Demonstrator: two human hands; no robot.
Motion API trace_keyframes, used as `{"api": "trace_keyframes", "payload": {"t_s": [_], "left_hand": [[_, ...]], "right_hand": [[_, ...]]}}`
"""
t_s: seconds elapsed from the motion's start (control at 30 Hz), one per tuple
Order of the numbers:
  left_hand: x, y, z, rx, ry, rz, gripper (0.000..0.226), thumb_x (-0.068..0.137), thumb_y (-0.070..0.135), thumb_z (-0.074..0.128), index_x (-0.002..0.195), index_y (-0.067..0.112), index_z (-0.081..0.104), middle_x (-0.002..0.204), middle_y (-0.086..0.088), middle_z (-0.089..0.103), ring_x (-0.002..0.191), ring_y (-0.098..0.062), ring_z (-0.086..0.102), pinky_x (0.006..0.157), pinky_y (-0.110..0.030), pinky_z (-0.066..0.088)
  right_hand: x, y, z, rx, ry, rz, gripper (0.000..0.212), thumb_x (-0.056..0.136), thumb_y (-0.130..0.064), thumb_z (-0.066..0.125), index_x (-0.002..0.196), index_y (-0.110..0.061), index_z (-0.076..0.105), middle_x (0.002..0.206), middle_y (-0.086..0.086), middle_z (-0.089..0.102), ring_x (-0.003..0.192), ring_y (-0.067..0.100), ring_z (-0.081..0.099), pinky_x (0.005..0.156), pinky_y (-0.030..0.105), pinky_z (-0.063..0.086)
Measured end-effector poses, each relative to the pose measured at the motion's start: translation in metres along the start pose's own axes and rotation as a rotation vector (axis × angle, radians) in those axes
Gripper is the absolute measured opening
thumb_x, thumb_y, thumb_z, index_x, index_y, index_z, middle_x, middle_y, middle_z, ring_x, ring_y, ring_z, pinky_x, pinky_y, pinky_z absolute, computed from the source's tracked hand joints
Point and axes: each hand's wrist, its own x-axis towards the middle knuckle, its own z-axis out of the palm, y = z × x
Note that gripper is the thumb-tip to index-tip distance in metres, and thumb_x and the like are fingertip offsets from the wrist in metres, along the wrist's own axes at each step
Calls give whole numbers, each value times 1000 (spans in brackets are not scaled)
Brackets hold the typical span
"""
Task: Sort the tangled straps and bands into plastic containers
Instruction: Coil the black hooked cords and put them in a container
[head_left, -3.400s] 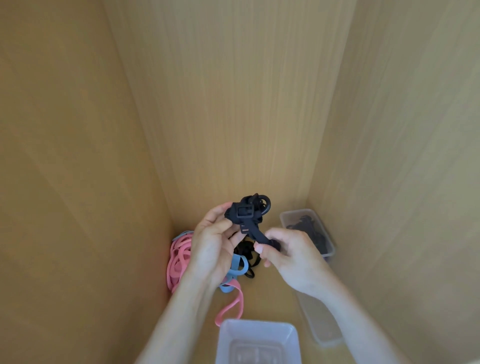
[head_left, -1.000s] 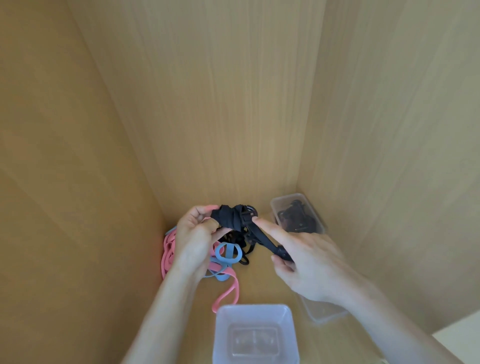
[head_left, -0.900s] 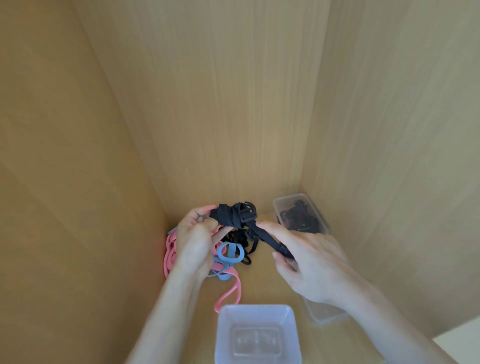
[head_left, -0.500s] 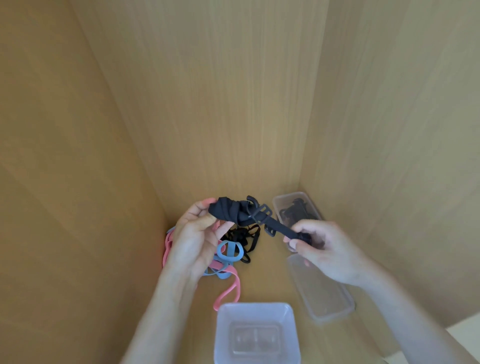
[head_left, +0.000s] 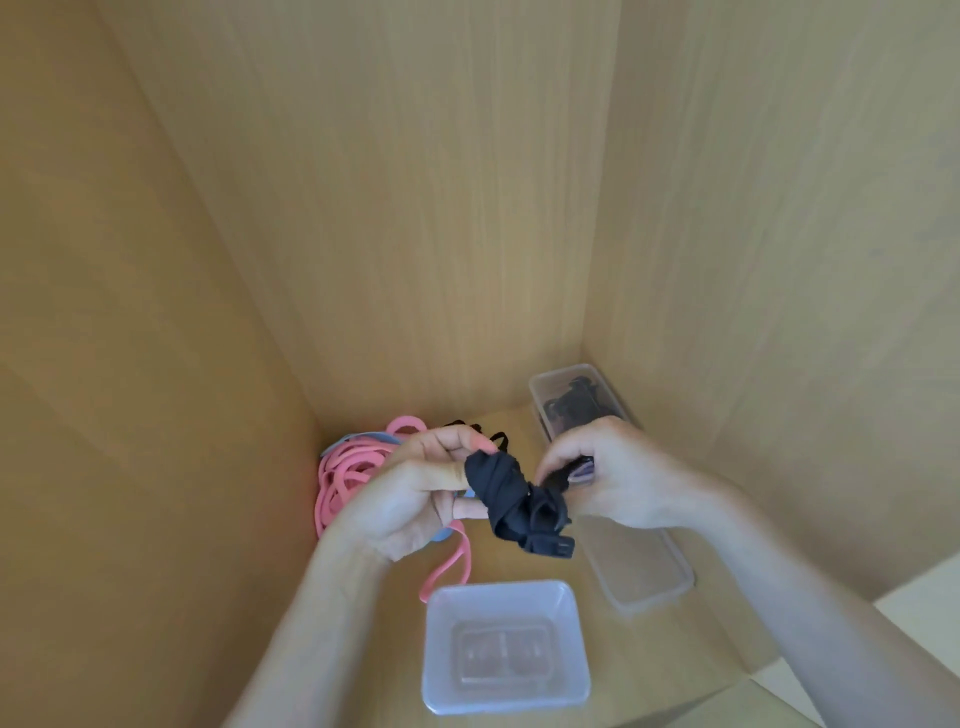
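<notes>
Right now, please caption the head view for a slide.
Left hand and right hand grip a black strap; pink bands and a clear tub nearby.

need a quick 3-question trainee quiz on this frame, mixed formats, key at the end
1. True or false: the square container nearest the camera already holds the pink bands.
2. The black strap bundle is gripped by: A) nothing, it lies loose; B) one hand only; C) the left hand and the right hand together.
3. Fill in: the straps lying in the far container by the right wall are ____ in colour.

Key: 1 false, the pink bands lie in a pile outside it, at the left. 2 C. 3 black.
</notes>
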Motion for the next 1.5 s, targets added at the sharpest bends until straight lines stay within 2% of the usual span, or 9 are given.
{"api": "trace_keyframes", "payload": {"t_s": [0.13,0.27,0.43,0.57,0.67,0.77,0.87,1.17,1.5], "left_hand": [[-5,-1,3,114,-125,0,46,91,-17,54,78,20,78,86,-8,73,81,-25,72,82,-44,62],[-11,0,16,142,-51,30,36,85,-27,48,84,3,69,77,-10,69,69,-20,70,62,-26,58],[-15,-5,29,141,100,41,28,88,-23,50,87,1,65,83,-13,64,80,-26,68,68,-28,60],[-13,-9,30,12,206,23,20,89,-19,53,92,-4,65,88,-16,67,83,-25,70,68,-30,61],[-9,-11,27,-112,299,5,22,90,-17,49,95,-3,64,87,-14,71,84,-25,71,65,-31,61],[-6,-21,25,-212,349,-41,25,90,-16,44,99,-4,63,86,-16,74,79,-24,71,65,-34,61],[-6,-30,22,-301,324,-99,29,90,-14,42,110,-9,63,89,-19,75,69,-20,73,68,-36,62],[-10,-48,19,-447,309,-234,22,85,-6,52,98,-6,70,84,-16,75,67,-23,73,61,-31,60],[-35,-85,0,-522,239,-314,23,88,3,54,109,1,63,98,-17,67,72,-23,65,65,-33,60]], "right_hand": [[1,-2,4,-277,18,-26,20,80,-21,81,82,-37,68,91,-31,62,88,-9,58,70,14,42],[2,-5,9,-358,-18,65,38,88,3,66,100,-33,70,97,-24,57,91,-2,58,86,34,55],[-2,-7,6,10,56,5,61,91,7,52,122,-45,61,107,-21,64,95,5,66,83,22,53],[-6,-5,23,313,158,16,60,89,12,50,122,-37,60,105,-13,62,93,10,61,90,36,56],[-15,-3,43,387,218,5,52,86,-3,65,125,-35,56,111,-15,64,110,10,63,100,31,51],[-18,-3,62,182,296,1,66,80,-24,78,135,-44,49,128,-22,58,126,0,52,101,12,40],[-16,2,74,93,312,-18,74,83,-17,80,143,-43,45,138,-25,50,132,0,46,109,22,38],[-11,15,94,-6,393,-12,56,88,-17,69,135,-43,53,127,-28,58,118,-3,57,99,18,45],[-16,26,137,392,275,253,48,87,-15,73,123,-44,63,111,-23,69,107,6,66,98,36,54]]}}
